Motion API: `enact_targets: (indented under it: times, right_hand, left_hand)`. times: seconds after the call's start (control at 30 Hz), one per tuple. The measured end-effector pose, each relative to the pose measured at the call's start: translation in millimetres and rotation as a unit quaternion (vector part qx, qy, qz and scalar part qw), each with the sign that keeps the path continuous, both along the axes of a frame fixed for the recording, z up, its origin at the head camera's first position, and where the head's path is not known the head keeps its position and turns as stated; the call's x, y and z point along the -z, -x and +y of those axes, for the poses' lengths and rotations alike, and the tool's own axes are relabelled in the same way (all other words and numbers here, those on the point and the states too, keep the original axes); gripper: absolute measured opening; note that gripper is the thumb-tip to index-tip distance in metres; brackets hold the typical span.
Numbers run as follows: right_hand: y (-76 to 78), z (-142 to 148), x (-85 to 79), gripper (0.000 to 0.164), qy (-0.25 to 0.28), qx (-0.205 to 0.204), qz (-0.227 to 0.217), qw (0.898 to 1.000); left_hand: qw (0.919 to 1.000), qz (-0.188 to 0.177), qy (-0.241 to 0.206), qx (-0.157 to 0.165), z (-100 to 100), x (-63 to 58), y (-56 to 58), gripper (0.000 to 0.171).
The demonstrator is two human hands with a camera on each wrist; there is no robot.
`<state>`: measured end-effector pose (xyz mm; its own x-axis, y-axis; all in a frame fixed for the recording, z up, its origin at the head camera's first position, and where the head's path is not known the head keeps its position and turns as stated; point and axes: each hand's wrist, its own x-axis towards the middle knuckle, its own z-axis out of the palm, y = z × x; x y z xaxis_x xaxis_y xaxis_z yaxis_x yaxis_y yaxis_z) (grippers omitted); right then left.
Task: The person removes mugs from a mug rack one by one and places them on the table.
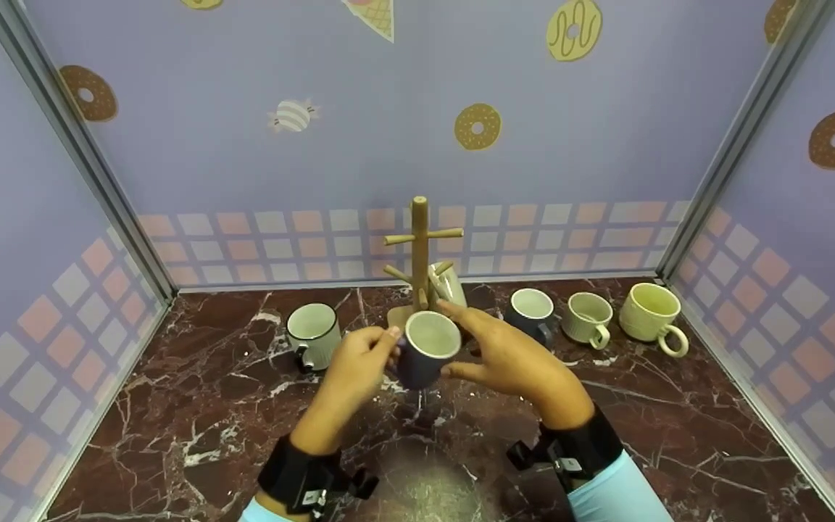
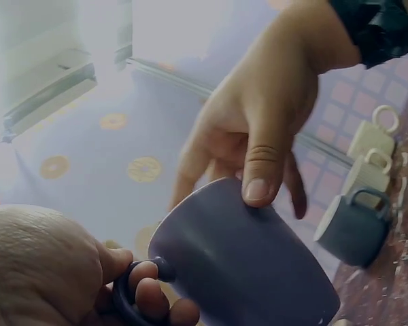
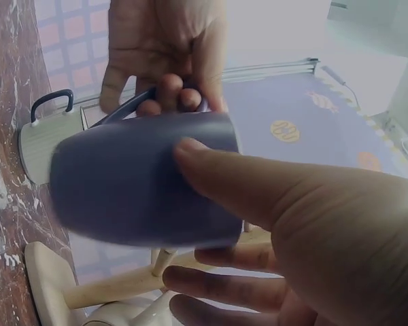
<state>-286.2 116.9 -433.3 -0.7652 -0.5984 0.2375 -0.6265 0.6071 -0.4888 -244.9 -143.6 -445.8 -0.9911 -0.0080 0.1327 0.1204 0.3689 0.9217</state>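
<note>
A dark blue-purple mug point(image 1: 425, 355) with a pale inside is held up in front of the wooden mug tree. My left hand point(image 1: 363, 362) grips its handle point(image 2: 126, 299), fingers curled through the loop. On the other side is my right hand point(image 1: 515, 359), its thumb point(image 3: 217, 173) against the mug's wall and its other fingers point(image 3: 231, 288) spread out past the mug. Behind the mug rises the mug tree point(image 1: 420, 246), with bare upper pegs. A cream mug point(image 1: 450, 285) sits at its lower right pegs, partly hidden by the post and my right hand.
Left of the tree stands a white ribbed mug point(image 1: 316, 341) with a black handle. To the right, a dark blue mug point(image 1: 531, 312), a cream ribbed mug point(image 1: 586, 319) and a pale yellow mug point(image 1: 649, 312) form a row. Patterned walls point(image 1: 417, 145) enclose the marbled tabletop point(image 1: 207, 435).
</note>
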Motion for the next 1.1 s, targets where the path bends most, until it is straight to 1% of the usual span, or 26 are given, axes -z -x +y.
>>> enact_targets:
  times: [0.1,0.17,0.3,0.4,0.5,0.57,0.73,0.8,0.9,1.0,1.1]
  right_hand:
    - [0.6,-2,0.0,0.096,-0.002,0.013,0.006,1.000]
    - [0.8,-3,1.0,0.091,-0.006,0.018,0.011,1.000]
    - [0.8,-7,5.8,0.081,-0.022,0.011,0.007,1.000]
    - [0.8,-11,11.0,0.075,-0.031,0.001,-0.006,0.999]
    - [0.8,-16,15.9,0.072,-0.039,-0.008,-0.013,0.999]
    - [1.8,-17,19.3,0.070,-0.042,-0.017,-0.011,0.999]
    - [4.0,-22,23.7,0.072,-0.049,-0.027,-0.017,0.998]
    - [4.3,-24,24.6,0.074,-0.052,-0.027,-0.023,0.998]
    - [4.2,-26,27.1,0.075,-0.056,-0.027,-0.026,0.998]
    - [2.9,-30,30.6,0.077,-0.064,-0.022,-0.023,0.997]
    - [1.1,-36,36.4,0.078,-0.077,-0.017,-0.011,0.997]
  left_hand:
    - [0.9996,-0.002,-0.019,-0.019,-11,-6.9,-2.4,0.035]
    - [0.9991,0.005,-0.024,-0.036,-18,-11.5,-3.5,0.035]
    - [0.9966,0.020,-0.026,-0.075,-33,-20.4,-6.0,0.037]
    - [0.9933,0.034,-0.039,-0.103,-44,-25.9,-6.9,0.038]
    - [0.9888,0.035,-0.057,-0.134,-58,-31.2,-8.1,0.038]
    - [0.9846,0.032,-0.059,-0.161,-67,-35.0,-9.9,0.038]
    - [0.9724,0.017,-0.075,-0.220,-92,-42.7,-14.2,0.043]
    - [0.9664,0.019,-0.086,-0.242,-102,-43.6,-14.9,0.044]
    - [0.9539,0.032,-0.103,-0.280,-115,-41.7,-14.4,0.042]
    - [0.9394,0.062,-0.119,-0.315,-126,-36.5,-10.7,0.040]
    - [0.9288,0.085,-0.109,-0.344,-137,-29.1,-5.7,0.041]
